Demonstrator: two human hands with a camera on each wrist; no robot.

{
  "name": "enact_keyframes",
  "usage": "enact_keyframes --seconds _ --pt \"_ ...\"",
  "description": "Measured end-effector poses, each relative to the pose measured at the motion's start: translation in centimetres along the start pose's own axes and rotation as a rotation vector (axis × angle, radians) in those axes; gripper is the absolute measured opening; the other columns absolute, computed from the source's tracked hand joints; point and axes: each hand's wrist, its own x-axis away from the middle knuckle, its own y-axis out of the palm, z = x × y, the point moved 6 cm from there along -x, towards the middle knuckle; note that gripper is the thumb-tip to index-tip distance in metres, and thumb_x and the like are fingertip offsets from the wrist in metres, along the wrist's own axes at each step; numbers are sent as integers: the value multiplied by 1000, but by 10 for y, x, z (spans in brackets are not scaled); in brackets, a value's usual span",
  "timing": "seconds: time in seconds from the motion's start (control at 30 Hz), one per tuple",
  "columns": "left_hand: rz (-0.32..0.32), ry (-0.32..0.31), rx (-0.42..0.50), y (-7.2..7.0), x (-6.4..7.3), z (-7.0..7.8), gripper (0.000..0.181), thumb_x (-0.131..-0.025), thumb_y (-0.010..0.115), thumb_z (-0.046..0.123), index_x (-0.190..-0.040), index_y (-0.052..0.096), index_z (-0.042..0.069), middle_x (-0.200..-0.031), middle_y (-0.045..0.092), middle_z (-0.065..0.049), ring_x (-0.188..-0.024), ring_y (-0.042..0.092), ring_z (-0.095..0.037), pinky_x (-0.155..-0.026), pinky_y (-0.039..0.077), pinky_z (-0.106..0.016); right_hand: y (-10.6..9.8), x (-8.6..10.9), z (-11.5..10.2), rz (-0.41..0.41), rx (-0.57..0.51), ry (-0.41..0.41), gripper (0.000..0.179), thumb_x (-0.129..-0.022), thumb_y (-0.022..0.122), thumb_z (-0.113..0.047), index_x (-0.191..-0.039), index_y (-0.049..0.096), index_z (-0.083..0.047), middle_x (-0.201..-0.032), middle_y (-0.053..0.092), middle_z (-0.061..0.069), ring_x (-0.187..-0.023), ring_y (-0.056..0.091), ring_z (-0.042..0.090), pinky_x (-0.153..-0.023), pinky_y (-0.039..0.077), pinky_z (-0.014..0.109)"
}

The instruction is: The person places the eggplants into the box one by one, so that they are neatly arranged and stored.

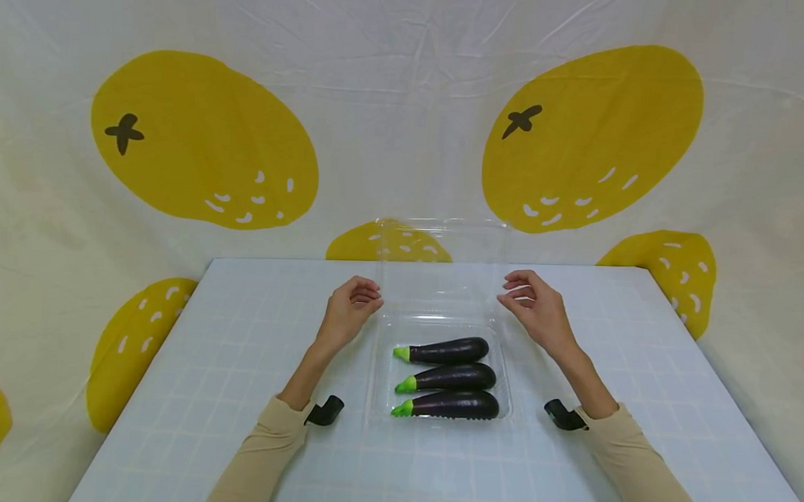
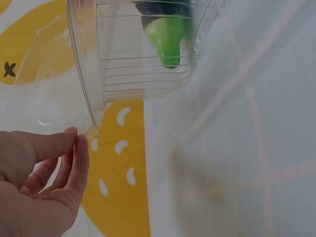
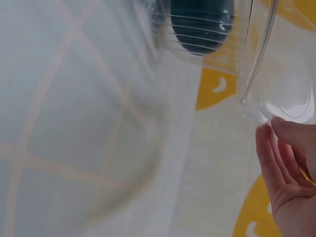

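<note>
A clear plastic clamshell container [image 1: 378,413] stands open on the table, its see-through lid [image 1: 441,282] raised at the back. Three dark eggplants [image 1: 455,404] with green stems lie side by side in its base, stems to the left. At the container's left side, my left hand [image 1: 352,308] pinches the plastic edge between thumb and fingertips; the left wrist view shows the hand [image 2: 49,173] at a corner of it. On the opposite side my right hand [image 1: 536,307] pinches the matching edge, and the right wrist view shows its fingertips [image 3: 276,123] against the clear plastic.
A pale checked cloth [image 1: 238,363] covers the table on both sides of the container. Behind the table hangs a light curtain [image 1: 406,118] printed with large yellow fruit. Black wrist cameras [image 1: 325,411] sit on both wrists, below beige sleeves.
</note>
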Motion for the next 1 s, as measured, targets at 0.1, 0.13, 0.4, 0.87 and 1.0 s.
enact_keyframes --seconds 0.1,0.13,0.4,0.87,1.0 --pt "18 27 -35 -1 2 4 21 -91 77 -1 -109 66 -2 -102 69 -17 -96 68 -29 -86 58 -28 -2 1 -2 21 3 -7 35 -88 80 0 -117 61 5 -106 66 23 -89 70 35 -78 50 5" --pt "25 38 -49 -1 3 6 21 -91 77 0 -108 66 -1 -101 69 -16 -95 68 -29 -86 59 -30 -2 1 -3 27 10 -9 34 -88 80 0 -116 62 5 -104 65 23 -89 69 34 -78 50 5" --pt "96 101 -164 -6 10 13 15 -91 79 6 -101 69 3 -90 68 -12 -86 65 -26 -77 57 -27 -3 6 -7 34 29 -33 27 -87 81 -1 -107 64 1 -90 65 13 -82 65 22 -77 52 7" --pt "29 15 -44 -10 27 8 15 -96 73 10 -106 74 -1 -97 73 -12 -87 70 -27 -77 57 -19 -14 25 -21 -54 141 -44 11 -97 73 -14 -106 70 -8 -94 75 6 -82 69 20 -75 54 11" --pt "0 -21 61 -12 34 6 19 -99 69 7 -111 73 -7 -104 72 -24 -93 70 -43 -83 61 -35 -15 32 -22 -109 106 -20 8 -101 68 -15 -106 71 -9 -98 76 10 -79 70 28 -73 54 13"
